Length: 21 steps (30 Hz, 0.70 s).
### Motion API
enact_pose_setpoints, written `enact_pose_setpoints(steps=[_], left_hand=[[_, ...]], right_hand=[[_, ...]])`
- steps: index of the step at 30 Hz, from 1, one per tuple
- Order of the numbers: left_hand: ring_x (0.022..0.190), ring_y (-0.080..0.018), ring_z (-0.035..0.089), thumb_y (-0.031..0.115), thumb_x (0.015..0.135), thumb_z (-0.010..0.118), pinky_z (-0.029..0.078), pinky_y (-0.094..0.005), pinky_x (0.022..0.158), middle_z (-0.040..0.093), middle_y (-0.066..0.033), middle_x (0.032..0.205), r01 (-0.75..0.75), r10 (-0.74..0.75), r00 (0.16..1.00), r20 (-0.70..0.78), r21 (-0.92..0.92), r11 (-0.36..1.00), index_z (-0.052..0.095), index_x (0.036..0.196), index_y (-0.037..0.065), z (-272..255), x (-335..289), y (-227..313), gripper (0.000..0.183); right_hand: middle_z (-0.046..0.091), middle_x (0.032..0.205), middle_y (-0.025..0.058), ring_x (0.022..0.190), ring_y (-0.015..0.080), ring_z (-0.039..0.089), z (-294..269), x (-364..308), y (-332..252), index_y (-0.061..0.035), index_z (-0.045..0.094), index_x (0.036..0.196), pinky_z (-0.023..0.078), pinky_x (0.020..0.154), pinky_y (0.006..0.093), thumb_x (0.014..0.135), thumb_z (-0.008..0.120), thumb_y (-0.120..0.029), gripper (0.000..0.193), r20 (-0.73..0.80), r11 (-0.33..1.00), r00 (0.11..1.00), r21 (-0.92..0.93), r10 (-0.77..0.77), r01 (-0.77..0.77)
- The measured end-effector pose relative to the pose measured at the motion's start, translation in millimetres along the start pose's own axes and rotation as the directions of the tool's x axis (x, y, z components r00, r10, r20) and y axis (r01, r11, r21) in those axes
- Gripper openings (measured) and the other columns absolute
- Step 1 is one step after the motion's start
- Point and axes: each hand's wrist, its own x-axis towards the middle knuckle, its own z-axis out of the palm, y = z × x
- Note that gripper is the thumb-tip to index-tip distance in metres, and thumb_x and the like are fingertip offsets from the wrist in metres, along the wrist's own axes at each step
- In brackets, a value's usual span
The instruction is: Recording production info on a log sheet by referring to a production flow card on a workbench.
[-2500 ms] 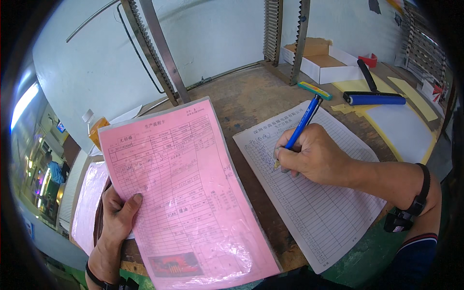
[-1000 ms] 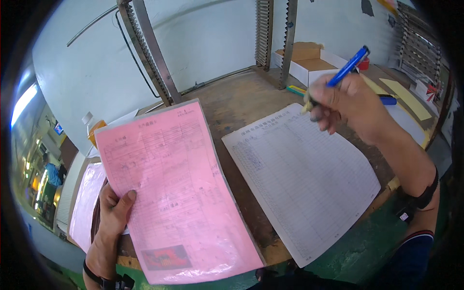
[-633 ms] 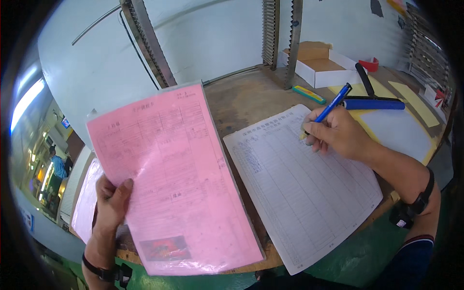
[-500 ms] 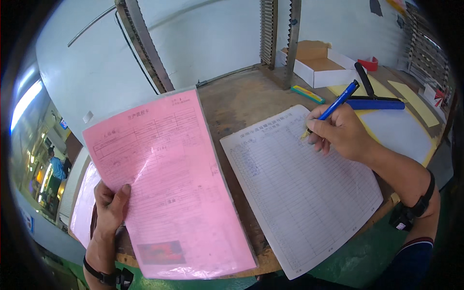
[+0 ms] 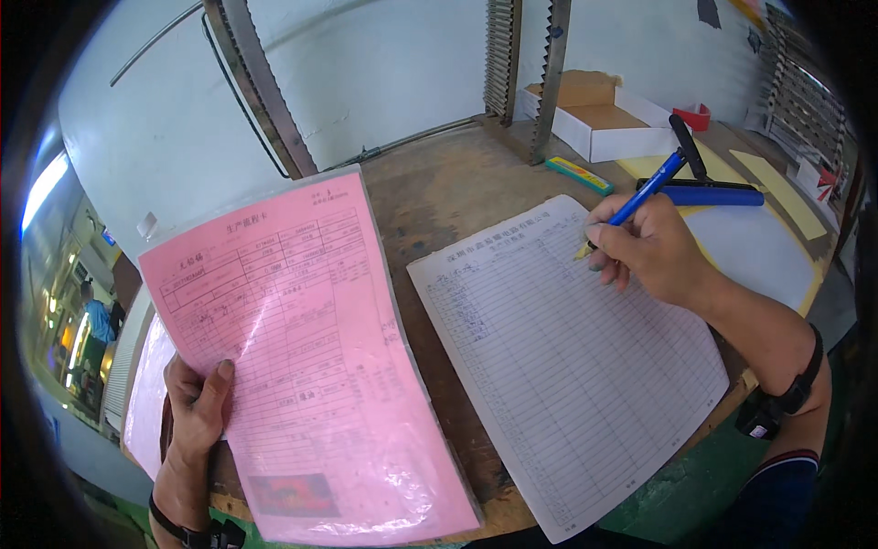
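My left hand grips the left edge of a pink printed form in a clear plastic sleeve, its thumb lying on the front. The form is tilted up toward me. Between the fingers of my right hand is a blue pen, with its tip close to the upper right part of a white ruled record sheet. Handwritten entries fill the sheet's left columns near the top. Whether the tip touches the paper I cannot tell.
Behind the sheet stand metal toothed posts, an open white cardboard box and a small green-yellow box. A blue clip binder lies beyond my right hand on the wooden table. A person is far left.
The pink form and my left hand have shifted slightly left in view. My right hand with the pen has barely moved over the record sheet.
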Motion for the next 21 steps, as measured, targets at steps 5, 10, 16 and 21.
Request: enact_pose_setpoints(steps=[5,10,16,21], left_hand=[[0.088,-0.0137,0.062,0.011,0.093,0.064,0.048,-0.0279,0.080,0.069,-0.0093,0.101,0.046,-0.040,0.998,-0.051,0.110,0.993,0.062,0.112,-0.007,-2,-1,5,0.027],[0.088,-0.0122,0.063,0.013,0.093,0.065,0.050,-0.0278,0.080,0.070,-0.0090,0.100,-0.093,0.092,0.993,-0.074,-0.008,0.996,0.061,0.114,-0.006,4,-2,3,0.028],[0.090,-0.0128,0.063,0.006,0.093,0.060,0.050,-0.0280,0.083,0.070,-0.0079,0.101,-0.064,0.069,0.996,-0.062,0.076,0.995,0.062,0.117,-0.007,9,1,20,0.027],[0.089,-0.0113,0.062,0.007,0.093,0.060,0.049,-0.0273,0.083,0.069,-0.0073,0.102,-0.070,0.073,0.997,-0.024,0.106,0.992,0.063,0.116,-0.006,1,-1,19,0.026]], right_hand=[[0.065,0.073,0.0083,0.059,0.0107,0.062,-1,1,-1,0.0038,0.064,0.094,0.051,0.050,0.0234,0.094,0.063,-0.018,0.022,0.019,0.998,0.999,-0.038,-0.039,0.040],[0.064,0.070,0.0070,0.058,0.0098,0.062,4,-2,-5,0.0008,0.065,0.089,0.049,0.049,0.0228,0.093,0.061,-0.016,0.018,-0.057,0.999,0.998,-0.022,-0.028,0.027],[0.064,0.069,0.0066,0.055,0.0097,0.061,0,1,4,0.0007,0.065,0.090,0.049,0.047,0.0238,0.093,0.061,-0.015,0.016,-0.077,0.998,0.995,-0.003,-0.059,0.059],[0.064,0.069,0.0060,0.053,0.0101,0.059,3,2,8,0.0002,0.064,0.091,0.048,0.045,0.0242,0.093,0.060,-0.015,0.016,-0.106,0.996,0.991,0.018,-0.087,0.090]])
